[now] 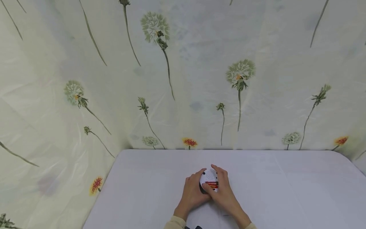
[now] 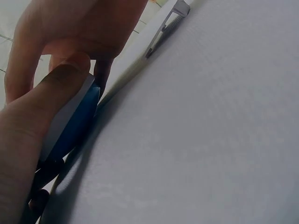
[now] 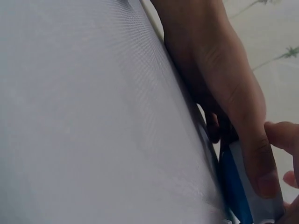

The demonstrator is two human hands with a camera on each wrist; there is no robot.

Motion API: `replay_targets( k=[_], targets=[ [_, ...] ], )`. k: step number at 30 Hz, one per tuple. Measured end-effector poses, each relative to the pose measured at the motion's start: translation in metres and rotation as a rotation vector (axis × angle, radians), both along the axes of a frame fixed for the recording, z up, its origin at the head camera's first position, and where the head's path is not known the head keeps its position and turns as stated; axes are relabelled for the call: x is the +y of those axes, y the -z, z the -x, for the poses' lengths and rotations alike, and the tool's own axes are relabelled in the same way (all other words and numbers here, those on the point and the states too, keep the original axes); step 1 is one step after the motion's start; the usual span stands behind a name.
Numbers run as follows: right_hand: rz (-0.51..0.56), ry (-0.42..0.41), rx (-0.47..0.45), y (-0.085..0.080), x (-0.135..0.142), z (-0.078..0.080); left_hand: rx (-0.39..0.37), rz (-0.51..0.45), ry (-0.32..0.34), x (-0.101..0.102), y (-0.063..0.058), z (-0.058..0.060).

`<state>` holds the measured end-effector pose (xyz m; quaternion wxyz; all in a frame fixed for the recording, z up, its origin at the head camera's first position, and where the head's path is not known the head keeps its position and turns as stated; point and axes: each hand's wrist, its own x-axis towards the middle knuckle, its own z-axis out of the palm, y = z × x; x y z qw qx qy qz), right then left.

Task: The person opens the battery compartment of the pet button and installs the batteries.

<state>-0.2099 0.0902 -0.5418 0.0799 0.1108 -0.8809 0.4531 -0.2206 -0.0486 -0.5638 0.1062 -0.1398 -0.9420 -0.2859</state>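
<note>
A small rounded device [image 1: 210,173] has a white face with speaker holes and a blue lower side, and it is held low over the white table. Red batteries [image 1: 212,184] lie in the open recess on its face. My left hand [image 1: 192,191] grips the device along its left side. The right hand [image 1: 225,193] holds it from the right, its thumb [image 1: 208,188] across the face at the batteries. The left wrist view shows the device's blue side [image 2: 80,126] between the hands. In the right wrist view a thumb [image 3: 264,172] presses along the white face.
The white-covered table [image 1: 143,178] reaches back to a flower-printed curtain [image 1: 194,79]. Dark objects [image 1: 198,227] show at the bottom edge of the head view, near the left sleeve [image 1: 175,222]. A pale slotted piece [image 2: 180,8] lies on the table in the left wrist view.
</note>
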Motion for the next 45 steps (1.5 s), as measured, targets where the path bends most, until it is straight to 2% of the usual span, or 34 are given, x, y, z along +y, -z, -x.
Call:
replay_targets(
  k=[10, 34, 45],
  targets=[
    [0.007, -0.013, 0.005, 0.0009, 0.0011, 0.0018, 0.001, 0.029, -0.014, 0.0013, 0.0016, 0.0019],
    [0.038, -0.019, 0.032, 0.0029, 0.0032, 0.0016, -0.013, 0.012, -0.006, 0.0024, 0.0042, 0.0035],
    [0.051, -0.023, -0.004, 0.0060, 0.0026, 0.0001, -0.013, 0.008, 0.002, 0.0016, 0.0020, 0.0014]
  ],
)
